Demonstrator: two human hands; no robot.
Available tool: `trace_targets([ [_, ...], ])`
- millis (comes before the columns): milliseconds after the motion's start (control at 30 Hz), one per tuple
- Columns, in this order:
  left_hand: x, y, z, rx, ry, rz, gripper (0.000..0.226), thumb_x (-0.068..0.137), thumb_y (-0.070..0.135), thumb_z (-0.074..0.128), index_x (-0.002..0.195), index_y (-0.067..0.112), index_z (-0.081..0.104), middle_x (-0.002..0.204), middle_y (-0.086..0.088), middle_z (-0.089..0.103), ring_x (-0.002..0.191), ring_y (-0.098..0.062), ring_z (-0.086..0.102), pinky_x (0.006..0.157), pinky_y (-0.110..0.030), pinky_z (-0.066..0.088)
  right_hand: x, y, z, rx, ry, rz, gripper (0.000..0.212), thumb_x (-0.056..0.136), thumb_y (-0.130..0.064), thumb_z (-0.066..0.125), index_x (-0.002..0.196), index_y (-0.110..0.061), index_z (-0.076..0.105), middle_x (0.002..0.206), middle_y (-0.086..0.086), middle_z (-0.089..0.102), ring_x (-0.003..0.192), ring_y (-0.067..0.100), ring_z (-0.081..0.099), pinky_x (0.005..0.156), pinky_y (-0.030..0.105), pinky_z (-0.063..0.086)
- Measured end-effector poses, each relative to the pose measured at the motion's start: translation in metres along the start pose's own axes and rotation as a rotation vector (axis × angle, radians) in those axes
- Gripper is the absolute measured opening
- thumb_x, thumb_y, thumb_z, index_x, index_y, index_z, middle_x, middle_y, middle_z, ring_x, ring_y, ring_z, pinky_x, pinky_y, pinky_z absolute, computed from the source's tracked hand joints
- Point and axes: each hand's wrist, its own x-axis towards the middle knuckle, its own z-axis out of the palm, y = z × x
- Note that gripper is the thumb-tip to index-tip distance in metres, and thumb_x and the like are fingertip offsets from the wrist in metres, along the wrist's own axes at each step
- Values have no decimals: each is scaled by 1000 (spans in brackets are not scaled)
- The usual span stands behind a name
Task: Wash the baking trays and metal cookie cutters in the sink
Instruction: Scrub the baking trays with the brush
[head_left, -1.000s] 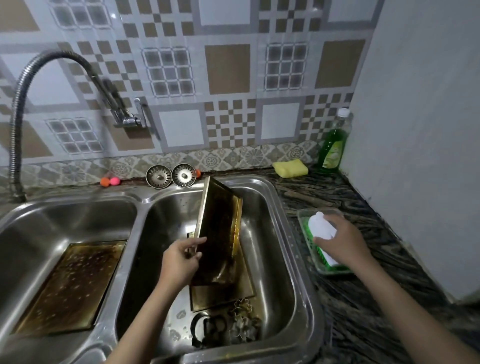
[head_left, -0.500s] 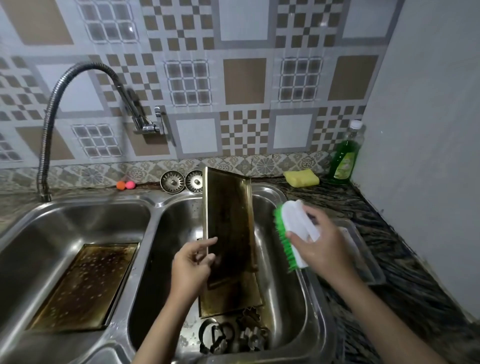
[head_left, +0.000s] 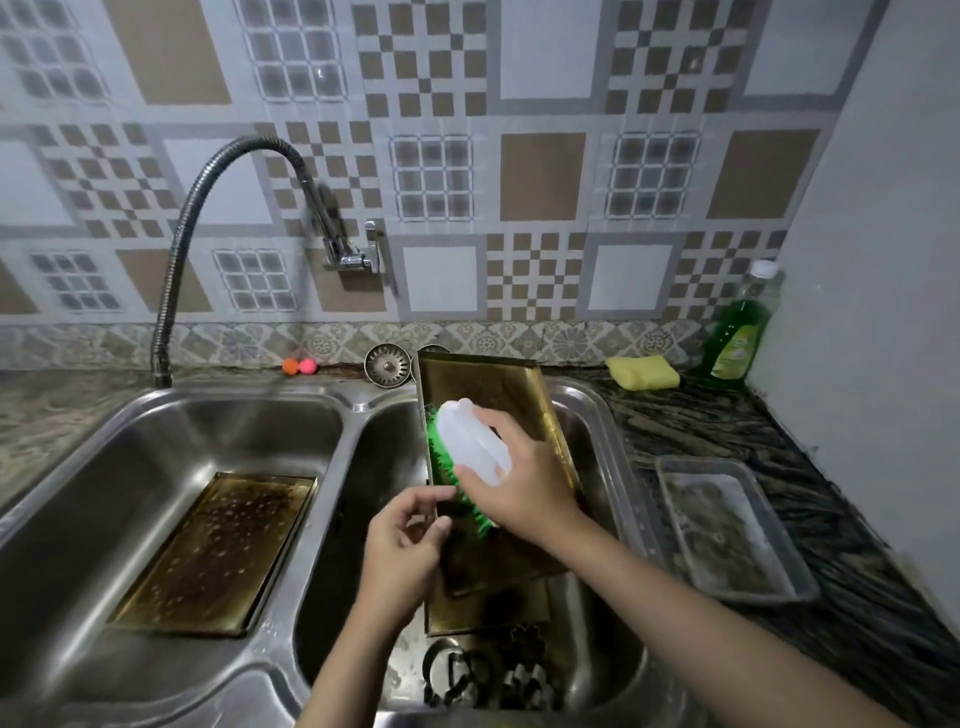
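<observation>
brush (head_left: 470, 452): white body, green bristles | held tray (head_left: 491, 387): gold-brown | sink (head_left: 208, 415): silver steel | surface (head_left: 727, 431): dark, marbled | sponge (head_left: 643, 372): yellow | bottle (head_left: 740, 332): green liquid, cap probably white | wall tiles (head_left: 519, 156): grey-tan checks | two small balls (head_left: 300, 366): orange, pink

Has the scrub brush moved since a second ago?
Yes. The scrub brush, gripped by the right hand, went left from the plastic tub on the counter onto the upright tray over the right basin.

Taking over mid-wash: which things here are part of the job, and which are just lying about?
In the job: upright tray, scrub brush, left hand, right hand, soaking tray, cookie cutters.
Lying about: yellow sponge, soap bottle, plastic container, strainers.
</observation>
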Motion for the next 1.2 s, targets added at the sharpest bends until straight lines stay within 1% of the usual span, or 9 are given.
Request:
trace_targets([
  [133,-11,1,-4,31,-71,13,37,84,-8,59,92,26,73,93,-22,66,86,-38,62,85,-53,50,34,31,-23,-56,188,240,60,79,-31,72,135,-22,50,112,6,66,99,25,62,73,30,51],
  [333,-6,1,3,39,-46,-23,34,84,-9,59,96,21,72,94,-13,69,93,-34,64,88,-48,51,4,18,-4,1,29,5,59,76,-32,74,131,-25,53,108,5,68,90,23,64,66,26,50],
  [467,-8,3,5,68,-104,2,34,85,-7,59,99,21,72,92,-14,70,92,-36,64,87,-50,50,34,43,-27,-56,217,251,58,79,-31,72,132,-19,51,114,5,62,102,23,59,72,27,45],
  [633,8,10,6,30,9,48,38,84,-11,59,95,23,71,87,-5,68,79,-13,60,77,-33,50,-20,16,-2,137,49,13,60,75,-36,74,130,-30,51,121,-16,61,101,3,59,79,20,50],
  [767,20,9,-16,66,63,100,41,83,-7,61,95,31,73,88,6,69,87,-19,62,81,-32,51,-13,47,-16,85,131,132,59,77,-29,76,128,-29,48,108,-2,64,81,13,62,56,12,48],
  [833,16,13,-9,86,1,100,39,84,-8,61,94,29,73,84,1,68,80,-14,61,76,-28,49,10,58,-27,50,270,260,57,77,-26,76,127,-21,50,110,-1,60,89,17,58,55,8,39],
  [1000,14,13,15,81,-43,114,38,84,-10,59,94,25,71,73,-4,65,65,-12,52,64,-24,42,-3,23,-9,177,280,192,58,77,-25,77,126,-22,47,111,-7,56,94,13,56,64,10,42],
  [1133,18,11,9,87,27,108,30,83,-9,60,89,19,68,84,-2,66,71,-13,57,70,-29,47,-26,6,6,169,116,55,58,74,-35,75,122,-27,43,95,-7,57,75,17,60,57,36,52],
  [1200,13,12,10,116,13,113,29,84,-8,60,88,20,67,83,1,64,70,-14,55,69,-30,46,3,11,-3,144,222,110,56,74,-32,76,121,-23,46,100,-3,58,79,18,59,55,27,47],
])
